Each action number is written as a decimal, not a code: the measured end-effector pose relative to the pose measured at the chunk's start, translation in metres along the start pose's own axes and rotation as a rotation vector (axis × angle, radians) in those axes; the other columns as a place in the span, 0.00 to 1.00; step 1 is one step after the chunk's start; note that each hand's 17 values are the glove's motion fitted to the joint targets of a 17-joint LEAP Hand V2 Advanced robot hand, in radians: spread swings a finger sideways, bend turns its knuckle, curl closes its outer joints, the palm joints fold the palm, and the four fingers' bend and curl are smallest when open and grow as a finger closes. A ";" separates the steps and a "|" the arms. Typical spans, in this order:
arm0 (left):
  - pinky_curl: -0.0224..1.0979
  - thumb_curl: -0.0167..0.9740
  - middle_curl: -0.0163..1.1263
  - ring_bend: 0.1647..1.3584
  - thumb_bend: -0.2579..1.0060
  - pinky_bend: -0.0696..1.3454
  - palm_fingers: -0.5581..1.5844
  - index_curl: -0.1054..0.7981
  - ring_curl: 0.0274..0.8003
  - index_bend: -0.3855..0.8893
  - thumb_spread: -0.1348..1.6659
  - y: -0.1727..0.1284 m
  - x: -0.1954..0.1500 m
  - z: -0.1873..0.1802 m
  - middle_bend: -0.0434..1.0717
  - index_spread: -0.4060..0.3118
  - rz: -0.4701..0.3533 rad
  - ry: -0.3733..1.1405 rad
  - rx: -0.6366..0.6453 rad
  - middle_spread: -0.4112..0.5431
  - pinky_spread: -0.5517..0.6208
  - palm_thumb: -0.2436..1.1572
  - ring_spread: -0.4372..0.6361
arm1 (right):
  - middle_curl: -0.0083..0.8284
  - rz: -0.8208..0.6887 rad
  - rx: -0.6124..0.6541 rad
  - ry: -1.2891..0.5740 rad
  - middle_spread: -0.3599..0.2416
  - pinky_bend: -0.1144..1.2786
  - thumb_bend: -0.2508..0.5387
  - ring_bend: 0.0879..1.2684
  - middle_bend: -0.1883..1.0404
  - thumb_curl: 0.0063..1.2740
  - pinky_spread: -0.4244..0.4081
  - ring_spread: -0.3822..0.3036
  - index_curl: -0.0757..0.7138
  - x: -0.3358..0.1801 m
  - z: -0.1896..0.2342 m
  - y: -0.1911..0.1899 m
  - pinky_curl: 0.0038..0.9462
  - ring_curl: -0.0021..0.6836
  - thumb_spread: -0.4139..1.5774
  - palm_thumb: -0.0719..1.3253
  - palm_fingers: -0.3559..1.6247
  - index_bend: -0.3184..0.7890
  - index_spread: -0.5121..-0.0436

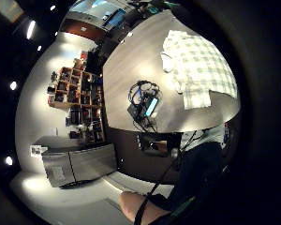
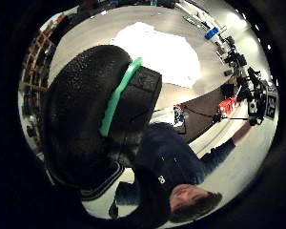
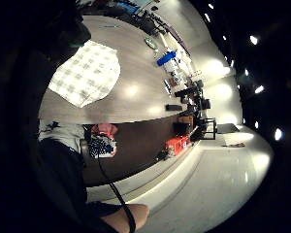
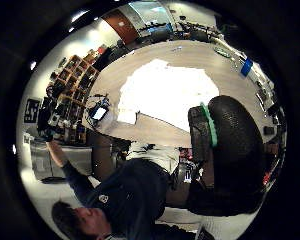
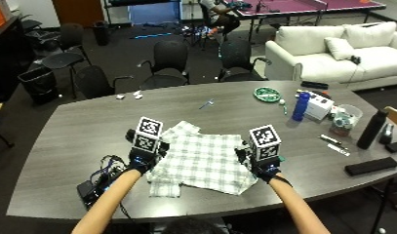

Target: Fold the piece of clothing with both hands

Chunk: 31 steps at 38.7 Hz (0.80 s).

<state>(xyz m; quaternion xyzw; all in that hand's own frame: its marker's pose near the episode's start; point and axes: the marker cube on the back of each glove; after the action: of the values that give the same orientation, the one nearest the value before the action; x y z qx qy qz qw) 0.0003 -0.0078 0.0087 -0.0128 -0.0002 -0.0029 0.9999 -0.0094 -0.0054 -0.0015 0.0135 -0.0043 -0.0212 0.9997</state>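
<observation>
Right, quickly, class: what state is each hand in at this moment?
Left hand: cannot be told; it is over one edge of the checked shirt.
Right hand: cannot be told; it is over the opposite edge.

You are in an office lounge or meeting room that doubles as a recording space. You sit at a long grey desk shaped like a conference table, with black swivel chairs drawn up along its far side. Beyond the desk's far right corner stands a white sofa with cushions, and behind the sofa a purple table-tennis table. On the desk's right end lie office odds and ends: a blue bottle, a black bottle, pens. A black bin stands off the desk's left end. The left palm view shows open wooden shelving stacked with gear beside the desk.
</observation>
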 end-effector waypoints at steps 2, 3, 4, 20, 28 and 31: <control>0.11 0.06 0.10 0.21 0.24 0.21 0.43 0.27 0.12 0.54 0.47 -0.003 0.000 0.004 0.19 0.46 0.000 -0.003 -0.012 0.54 0.66 0.24 0.62 | 0.15 -0.015 0.000 0.004 0.56 0.39 0.74 0.27 0.33 0.08 0.59 0.54 0.27 -0.004 -0.001 0.000 0.18 0.23 0.58 0.38 0.49 0.44 0.67; 0.12 0.06 0.11 0.21 0.24 0.21 0.43 0.28 0.14 0.53 0.50 -0.004 -0.001 0.005 0.19 0.45 0.000 -0.003 -0.016 0.54 0.67 0.24 0.64 | 0.16 -0.020 -0.001 0.007 0.56 0.39 0.75 0.28 0.33 0.08 0.59 0.54 0.28 -0.005 -0.001 -0.001 0.19 0.25 0.61 0.38 0.49 0.43 0.64; 0.13 0.07 0.11 0.22 0.24 0.21 0.43 0.30 0.15 0.53 0.53 -0.004 -0.001 0.007 0.18 0.45 0.000 -0.002 -0.019 0.55 0.68 0.24 0.65 | 0.18 -0.025 -0.004 0.010 0.55 0.39 0.76 0.28 0.33 0.09 0.59 0.54 0.30 -0.006 0.000 -0.001 0.20 0.26 0.64 0.39 0.49 0.43 0.63; 0.21 0.15 0.17 0.25 0.19 0.22 0.41 0.43 0.21 0.50 0.70 -0.024 -0.013 0.051 0.18 0.41 0.086 0.118 -0.079 0.58 0.74 0.21 0.73 | 0.32 -0.013 -0.140 -0.094 0.54 0.41 0.73 0.31 0.33 0.16 0.58 0.50 0.35 0.001 0.008 0.003 0.29 0.39 0.84 0.40 0.48 0.38 0.53; 0.25 0.20 0.18 0.28 0.21 0.26 0.36 0.45 0.25 0.43 0.70 -0.047 0.001 0.077 0.16 0.43 0.206 0.195 -0.167 0.62 0.74 0.25 0.75 | 0.37 -0.027 -0.204 -0.127 0.54 0.41 0.64 0.31 0.34 0.18 0.58 0.50 0.35 -0.006 0.019 -0.010 0.32 0.43 0.85 0.38 0.47 0.38 0.57; 0.26 0.22 0.18 0.29 0.22 0.27 0.36 0.45 0.26 0.44 0.70 -0.061 0.010 0.098 0.16 0.43 0.255 0.225 -0.228 0.63 0.75 0.30 0.76 | 0.38 -0.026 -0.235 -0.154 0.54 0.42 0.61 0.32 0.33 0.19 0.58 0.50 0.35 -0.009 0.032 -0.020 0.33 0.44 0.84 0.38 0.47 0.38 0.57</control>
<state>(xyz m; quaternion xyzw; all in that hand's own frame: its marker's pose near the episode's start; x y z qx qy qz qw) 0.0103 -0.0659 0.1080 -0.1252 0.1136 0.1224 0.9780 -0.0199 -0.0263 0.0303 -0.1051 -0.0783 -0.0355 0.9907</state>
